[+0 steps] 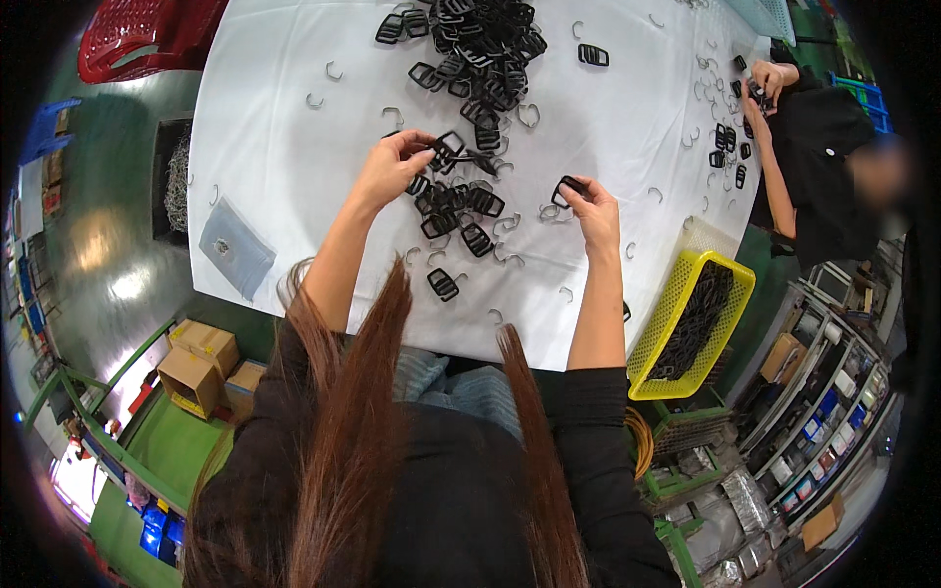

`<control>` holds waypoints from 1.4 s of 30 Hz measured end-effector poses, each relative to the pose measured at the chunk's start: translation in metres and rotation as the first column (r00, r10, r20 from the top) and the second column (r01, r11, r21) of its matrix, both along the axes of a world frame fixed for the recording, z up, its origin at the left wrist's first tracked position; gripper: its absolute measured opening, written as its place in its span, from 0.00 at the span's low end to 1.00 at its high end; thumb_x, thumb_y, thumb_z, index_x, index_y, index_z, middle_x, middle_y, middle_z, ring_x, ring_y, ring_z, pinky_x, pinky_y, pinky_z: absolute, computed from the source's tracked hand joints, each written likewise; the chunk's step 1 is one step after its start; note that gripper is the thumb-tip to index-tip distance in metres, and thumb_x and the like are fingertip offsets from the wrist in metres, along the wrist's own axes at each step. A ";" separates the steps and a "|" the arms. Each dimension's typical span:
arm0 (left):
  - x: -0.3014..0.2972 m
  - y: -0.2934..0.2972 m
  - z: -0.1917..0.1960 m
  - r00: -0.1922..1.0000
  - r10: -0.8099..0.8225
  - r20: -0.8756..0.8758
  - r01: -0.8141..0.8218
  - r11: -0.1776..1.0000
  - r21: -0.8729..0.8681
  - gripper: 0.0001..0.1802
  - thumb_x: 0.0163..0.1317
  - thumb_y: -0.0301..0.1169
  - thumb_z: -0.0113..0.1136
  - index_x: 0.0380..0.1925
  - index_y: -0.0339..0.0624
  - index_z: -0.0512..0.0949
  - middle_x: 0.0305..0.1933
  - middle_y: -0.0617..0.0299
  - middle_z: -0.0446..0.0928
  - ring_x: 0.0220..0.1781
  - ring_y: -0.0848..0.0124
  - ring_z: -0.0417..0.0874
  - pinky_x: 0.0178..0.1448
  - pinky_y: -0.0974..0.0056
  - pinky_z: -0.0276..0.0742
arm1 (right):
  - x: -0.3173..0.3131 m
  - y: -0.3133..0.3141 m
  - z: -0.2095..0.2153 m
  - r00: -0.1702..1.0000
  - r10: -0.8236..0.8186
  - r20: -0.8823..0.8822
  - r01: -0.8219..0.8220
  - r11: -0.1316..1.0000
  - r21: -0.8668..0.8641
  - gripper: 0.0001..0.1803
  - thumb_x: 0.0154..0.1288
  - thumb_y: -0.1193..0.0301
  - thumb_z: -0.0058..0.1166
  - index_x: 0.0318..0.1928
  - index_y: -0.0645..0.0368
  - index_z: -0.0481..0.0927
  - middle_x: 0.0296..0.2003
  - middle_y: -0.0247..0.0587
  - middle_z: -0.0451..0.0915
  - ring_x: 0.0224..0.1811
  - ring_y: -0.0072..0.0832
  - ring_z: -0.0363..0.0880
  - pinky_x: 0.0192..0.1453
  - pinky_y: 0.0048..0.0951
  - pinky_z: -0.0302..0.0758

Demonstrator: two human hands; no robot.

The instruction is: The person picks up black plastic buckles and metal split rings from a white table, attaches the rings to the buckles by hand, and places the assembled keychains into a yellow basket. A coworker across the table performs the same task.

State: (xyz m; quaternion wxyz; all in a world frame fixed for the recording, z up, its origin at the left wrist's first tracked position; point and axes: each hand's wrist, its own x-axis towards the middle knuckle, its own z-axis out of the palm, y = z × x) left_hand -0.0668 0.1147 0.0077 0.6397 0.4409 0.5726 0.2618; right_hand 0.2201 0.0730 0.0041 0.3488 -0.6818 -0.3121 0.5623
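My left hand (394,169) is closed, its thumb and fingers pinching a black strap buckle (449,145) at the edge of a loose heap. Farther right, my right hand (595,211) grips another black buckle (565,188) by its side, just above the white table. Between and below the hands lies a small cluster of black buckles (443,208), with one loose buckle (443,284) nearer me. Beyond them spreads a larger pile of the same buckles (480,44). Thin bent metal wire clips (529,116) are scattered around, several close to my right hand.
A yellow basket (642,358) full of black parts stands at the table's right edge. A clear plastic bag (235,247) lies at the left, beside a dark bin of metal pieces (176,181). A red chair (147,44) is far left. A co-worker's hands (767,88) handle parts at the right.
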 end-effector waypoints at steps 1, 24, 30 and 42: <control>-0.001 0.003 0.000 1.000 -0.013 -0.020 0.013 1.000 -0.005 0.11 0.56 0.27 0.53 0.40 0.38 0.75 0.31 0.66 0.75 0.32 0.79 0.72 0.38 0.74 0.68 | 0.000 0.003 -0.002 1.000 0.005 0.013 -0.006 1.000 0.026 0.12 0.52 0.71 0.59 0.38 0.60 0.77 0.29 0.31 0.78 0.33 0.14 0.75 0.34 0.15 0.67; -0.077 -0.004 -0.005 0.997 0.068 -0.040 -0.074 0.985 -0.157 0.11 0.57 0.29 0.50 0.38 0.36 0.76 0.34 0.58 0.77 0.35 0.70 0.78 0.42 0.65 0.75 | -0.099 0.091 -0.024 0.792 0.291 0.536 -0.337 0.941 -0.013 0.13 0.49 0.65 0.60 0.30 0.60 0.75 0.27 0.37 0.76 0.28 0.31 0.75 0.33 0.30 0.71; -0.088 -0.010 0.005 0.756 0.359 0.547 -0.211 0.925 -0.316 0.10 0.59 0.37 0.51 0.32 0.42 0.73 0.31 0.64 0.74 0.35 0.72 0.77 0.40 0.63 0.77 | -0.051 0.065 -0.010 0.898 0.123 -0.422 -0.135 0.991 0.001 0.11 0.50 0.70 0.60 0.31 0.60 0.73 0.22 0.28 0.71 0.20 0.14 0.68 0.18 0.13 0.60; -0.020 0.000 -0.024 0.555 0.028 -0.831 0.076 0.994 0.084 0.25 0.41 0.41 0.66 0.37 0.42 0.70 0.44 0.54 0.70 0.42 0.57 0.76 0.44 0.57 0.71 | -0.031 0.075 -0.007 0.972 0.133 0.195 -0.153 0.984 0.090 0.09 0.54 0.69 0.57 0.31 0.62 0.77 0.22 0.29 0.74 0.19 0.12 0.65 0.17 0.13 0.56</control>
